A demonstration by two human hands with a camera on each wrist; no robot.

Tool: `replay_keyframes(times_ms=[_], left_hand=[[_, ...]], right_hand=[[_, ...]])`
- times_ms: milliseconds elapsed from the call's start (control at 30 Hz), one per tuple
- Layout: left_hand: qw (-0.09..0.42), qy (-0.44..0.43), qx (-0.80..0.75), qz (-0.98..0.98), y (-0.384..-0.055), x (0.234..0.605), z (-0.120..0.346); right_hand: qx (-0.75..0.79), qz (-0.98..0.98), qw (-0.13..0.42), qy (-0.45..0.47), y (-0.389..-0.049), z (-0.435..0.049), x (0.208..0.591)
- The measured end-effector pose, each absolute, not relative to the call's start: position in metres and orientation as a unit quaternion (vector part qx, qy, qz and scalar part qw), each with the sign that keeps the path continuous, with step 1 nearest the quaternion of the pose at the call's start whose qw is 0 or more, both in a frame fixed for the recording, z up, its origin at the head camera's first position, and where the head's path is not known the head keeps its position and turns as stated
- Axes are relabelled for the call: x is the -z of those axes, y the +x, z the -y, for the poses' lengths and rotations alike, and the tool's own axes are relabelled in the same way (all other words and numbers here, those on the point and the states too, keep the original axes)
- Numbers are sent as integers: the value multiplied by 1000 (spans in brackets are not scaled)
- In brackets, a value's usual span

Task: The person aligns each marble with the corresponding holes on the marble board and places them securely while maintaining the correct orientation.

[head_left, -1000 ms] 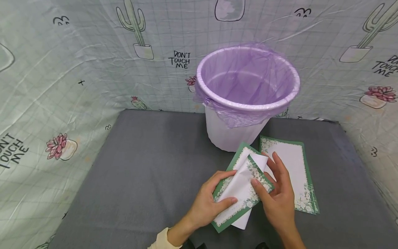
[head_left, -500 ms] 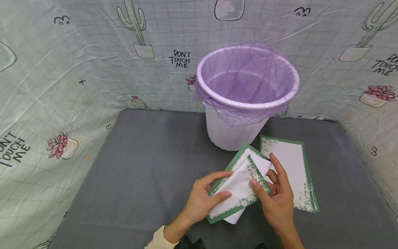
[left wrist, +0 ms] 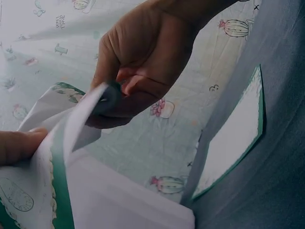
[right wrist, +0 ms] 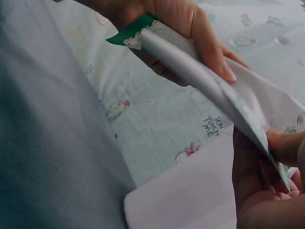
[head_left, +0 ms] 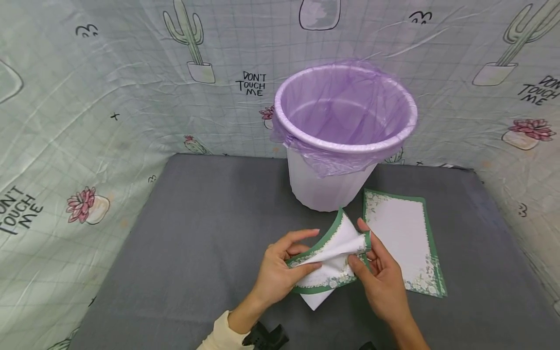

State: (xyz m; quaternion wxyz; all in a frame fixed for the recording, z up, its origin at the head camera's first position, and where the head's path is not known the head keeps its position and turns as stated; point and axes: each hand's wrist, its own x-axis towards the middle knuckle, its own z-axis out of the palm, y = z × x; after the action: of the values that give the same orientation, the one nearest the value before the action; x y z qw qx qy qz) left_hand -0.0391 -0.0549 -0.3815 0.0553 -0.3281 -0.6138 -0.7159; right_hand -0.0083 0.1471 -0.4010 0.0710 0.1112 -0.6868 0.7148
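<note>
Clearly, the green-bordered floral stationery sheet (head_left: 337, 266) is held in the air over the bench (head_left: 218, 233), bent along a soft, uneven ridge. It sits in front of the bin, toward the near edge. The left hand (head_left: 277, 272) pinches its left part, thumb above and fingers beneath; the right hand (head_left: 382, 284) has its thumb and fingers clamped on the right part, where the border curls up. A white corner juts out below; I cannot tell whether it belongs to the same sheet.

As I judge it, uneven pulling between the two pinches could tear the paper or set a stray crease, and a loosened thumb would let the bend spring open.

Just beyond the right hand, toward the bench's right edge, lies a stack of matching sheets (head_left: 398, 228), slightly fanned; a low sweep of that hand could skew it. The white bin (head_left: 321, 189), with a purple liner (head_left: 330, 165) over its rim, stands near the far edge, and a knock could shift it.
</note>
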Motion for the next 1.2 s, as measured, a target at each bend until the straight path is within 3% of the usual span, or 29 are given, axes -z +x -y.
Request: replay_keyframes(times_ms=[100,267,333,567,733,933,1200], left_hand=[[58,-343,706,617,-39,382,54],[25,-328,660,675,-40,383,57],[-1,-335,627,703,-42,385,60],[-64,-404,541,735,-60,389,75],[-88,-352,587,723,-58,381,85],[19,-298,660,690,-42,376,74],[164,-253,634,712,-35,384,46]], right_hand=[[-722,677,87,110,-7,-143,397],[-579,770,221,153,-8,-136,379],[-513,803,245,177,-8,-138,370],[-540,815,138,159,-6,-149,359],[-559,806,163,107,-4,-151,366],[-488,814,285,136,-7,-147,376],[-344,807,470,98,-15,-137,402]])
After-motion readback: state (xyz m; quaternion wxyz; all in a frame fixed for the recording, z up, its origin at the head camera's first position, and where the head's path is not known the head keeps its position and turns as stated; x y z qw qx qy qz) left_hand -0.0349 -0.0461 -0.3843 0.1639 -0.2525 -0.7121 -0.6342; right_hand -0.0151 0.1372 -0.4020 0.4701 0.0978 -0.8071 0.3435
